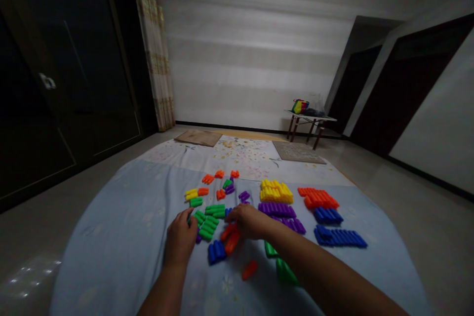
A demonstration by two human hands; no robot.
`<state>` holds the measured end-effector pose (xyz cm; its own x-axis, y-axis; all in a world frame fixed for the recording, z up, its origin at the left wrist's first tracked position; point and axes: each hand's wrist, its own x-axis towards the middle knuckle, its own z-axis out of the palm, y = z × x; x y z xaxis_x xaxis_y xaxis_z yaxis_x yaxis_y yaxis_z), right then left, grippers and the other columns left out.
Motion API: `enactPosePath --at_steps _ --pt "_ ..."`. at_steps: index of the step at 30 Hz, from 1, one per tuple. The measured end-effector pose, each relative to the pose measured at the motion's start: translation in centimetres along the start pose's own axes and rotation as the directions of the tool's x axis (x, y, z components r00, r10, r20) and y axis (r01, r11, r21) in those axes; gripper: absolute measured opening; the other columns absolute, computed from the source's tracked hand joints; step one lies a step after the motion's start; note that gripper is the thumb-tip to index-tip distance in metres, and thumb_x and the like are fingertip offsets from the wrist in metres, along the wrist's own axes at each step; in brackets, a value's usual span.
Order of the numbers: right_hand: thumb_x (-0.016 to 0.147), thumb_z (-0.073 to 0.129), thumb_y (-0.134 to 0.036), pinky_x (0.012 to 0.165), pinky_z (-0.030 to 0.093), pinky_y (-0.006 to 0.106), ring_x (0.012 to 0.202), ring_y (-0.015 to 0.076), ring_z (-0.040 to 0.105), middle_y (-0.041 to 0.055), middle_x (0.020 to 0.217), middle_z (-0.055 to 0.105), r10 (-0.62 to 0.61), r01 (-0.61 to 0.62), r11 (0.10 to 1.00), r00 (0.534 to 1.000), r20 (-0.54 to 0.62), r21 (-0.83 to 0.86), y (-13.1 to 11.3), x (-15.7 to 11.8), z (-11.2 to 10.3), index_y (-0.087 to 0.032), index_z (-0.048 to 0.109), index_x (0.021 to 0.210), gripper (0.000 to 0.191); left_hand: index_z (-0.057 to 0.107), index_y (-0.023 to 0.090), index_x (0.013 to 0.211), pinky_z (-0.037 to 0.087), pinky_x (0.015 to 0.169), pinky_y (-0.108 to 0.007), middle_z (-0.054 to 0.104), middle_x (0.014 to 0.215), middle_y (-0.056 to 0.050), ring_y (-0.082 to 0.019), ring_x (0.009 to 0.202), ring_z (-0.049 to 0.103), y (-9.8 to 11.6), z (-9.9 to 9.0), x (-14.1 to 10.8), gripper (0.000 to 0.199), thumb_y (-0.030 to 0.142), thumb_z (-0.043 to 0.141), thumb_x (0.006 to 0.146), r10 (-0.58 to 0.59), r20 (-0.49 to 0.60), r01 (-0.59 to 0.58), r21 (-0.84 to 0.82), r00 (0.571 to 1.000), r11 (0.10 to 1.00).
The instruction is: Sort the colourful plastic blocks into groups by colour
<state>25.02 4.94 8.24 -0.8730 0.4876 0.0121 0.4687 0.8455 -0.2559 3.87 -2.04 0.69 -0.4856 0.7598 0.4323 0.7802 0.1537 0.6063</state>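
Note:
Short, rounded plastic pieces in several colours lie on a blue cloth (122,247). My left hand (179,237) rests at the left of a cluster of green pieces (207,224), thumb and fingers apart, holding nothing I can see. Over the middle of the loose pieces, my right hand (249,221) points down with its fingers drawn together. Its fingertips are partly hidden, next to orange pieces (232,244) and a bit of blue; what they grip cannot be made out. Blue pieces (217,252) lie just in front, and a single orange piece (249,270) is nearer me.
At right, pieces lie grouped by colour: yellow (276,191), purple (277,209), orange (318,198) and blue (340,237). Green pieces (285,272) sit partly under my right forearm. Small orange, yellow and purple pieces are scattered farther back. A small table (311,116) stands by the wall.

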Motion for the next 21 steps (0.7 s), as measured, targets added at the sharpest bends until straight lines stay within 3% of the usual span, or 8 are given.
enactPosePath --at_steps 2,5,11,15,21 --pt "0.069 0.043 -0.003 0.083 0.044 0.025 0.095 0.0181 0.06 0.005 0.103 0.068 0.034 -0.026 0.997 0.994 -0.104 0.071 0.3 -0.7 -0.1 -0.019 0.065 0.107 0.047 0.059 0.016 0.103 0.046 0.086 -0.033 0.064 0.103 -0.01 -0.02 0.095 0.061 0.0 0.0 -0.1 0.034 0.029 0.036 0.081 0.003 0.006 -0.003 -0.001 1.0 1.0" --pt "0.069 0.042 -0.002 0.085 0.043 0.027 0.095 0.0179 0.06 0.0048 0.101 0.068 0.058 -0.032 0.988 0.984 -0.17 0.151 0.3 -1.7 -0.1 -0.02 0.066 0.105 0.047 0.059 0.016 0.102 0.047 0.084 -0.032 0.064 0.102 -0.01 -0.021 0.094 0.061 0.1 -0.1 -0.1 0.034 0.028 0.037 0.08 0.004 0.011 -0.005 0.01 1.0 1.0" --pt "0.074 0.05 -0.01 0.082 0.043 0.027 0.092 0.0186 0.059 0.0066 0.098 0.067 -0.058 0.076 0.984 0.992 -0.112 0.162 -1.2 -3.5 0.3 -0.018 0.066 0.1 0.032 0.061 0.017 0.097 0.047 0.08 -0.031 0.065 0.098 -0.008 -0.02 0.089 0.061 0.2 -0.2 -0.1 0.032 0.028 0.037 0.079 0.025 0.029 -0.026 0.027 0.999 0.999" --pt "0.073 0.053 -0.011 0.081 0.042 0.028 0.09 0.0191 0.059 0.0064 0.095 0.067 -0.067 0.078 0.984 0.995 -0.078 0.157 -1.7 -4.6 0.3 -0.019 0.067 0.098 0.029 0.061 0.019 0.095 0.047 0.08 -0.031 0.065 0.096 -0.007 -0.019 0.088 0.062 0.4 -0.5 -0.2 0.031 0.027 0.036 0.079 0.01 0.054 -0.011 0.02 0.998 1.0" --pt "0.077 0.049 -0.01 0.083 0.042 0.028 0.093 0.0168 0.057 0.005 0.097 0.066 0.082 0.007 0.955 0.954 -0.289 0.296 -1.4 -7.2 0.1 -0.021 0.065 0.099 0.029 0.061 0.019 0.097 0.049 0.074 -0.03 0.064 0.092 -0.006 -0.018 0.082 0.062 0.7 -0.9 -0.4 0.031 0.028 0.038 0.079 0.01 0.075 -0.007 -0.031 0.997 0.999"
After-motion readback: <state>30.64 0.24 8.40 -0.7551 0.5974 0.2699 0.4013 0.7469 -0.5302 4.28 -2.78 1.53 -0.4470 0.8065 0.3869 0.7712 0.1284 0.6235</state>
